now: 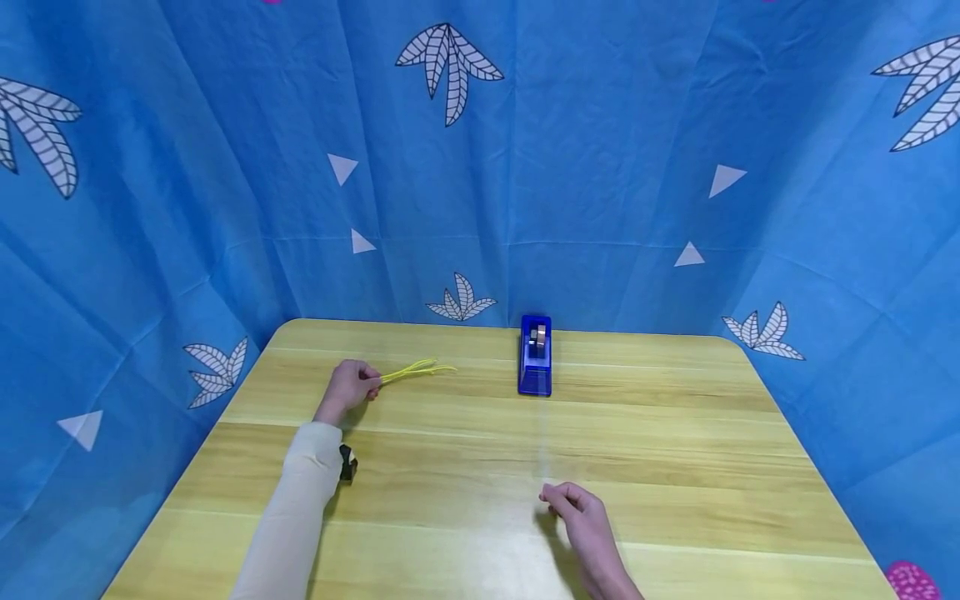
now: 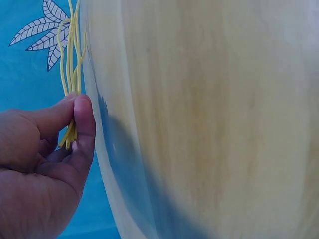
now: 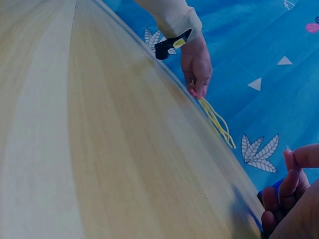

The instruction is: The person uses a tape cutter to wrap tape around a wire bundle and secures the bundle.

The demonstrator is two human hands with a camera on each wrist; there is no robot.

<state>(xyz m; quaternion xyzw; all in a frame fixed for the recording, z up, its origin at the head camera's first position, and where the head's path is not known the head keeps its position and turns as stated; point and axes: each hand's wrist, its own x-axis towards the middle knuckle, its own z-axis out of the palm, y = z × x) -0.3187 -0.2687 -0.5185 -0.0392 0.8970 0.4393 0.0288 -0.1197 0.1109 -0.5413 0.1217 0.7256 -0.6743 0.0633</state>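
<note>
Between thumb and forefinger, my left hand (image 1: pixel 351 385) pinches a bundle of thin yellow strands (image 1: pixel 411 371) over the left side of the table. In the left wrist view, short cut ends of the yellow strands (image 2: pixel 73 59) poke out below the fingertips, and their long parts reach away above. My right hand (image 1: pixel 588 529) pinches the end of a strip of clear tape (image 1: pixel 543 437) near the front. That strip stretches back to a blue tape dispenser (image 1: pixel 535 357) at the table's far edge. The right wrist view also shows the right hand (image 3: pixel 294 199), thumb against forefinger.
The wooden table (image 1: pixel 450 467) has a pale, striped grain. A blue curtain (image 1: pixel 600 167) with leaf and triangle prints hangs along its back and sides. On the left wrist sits a small black device (image 1: pixel 347 463).
</note>
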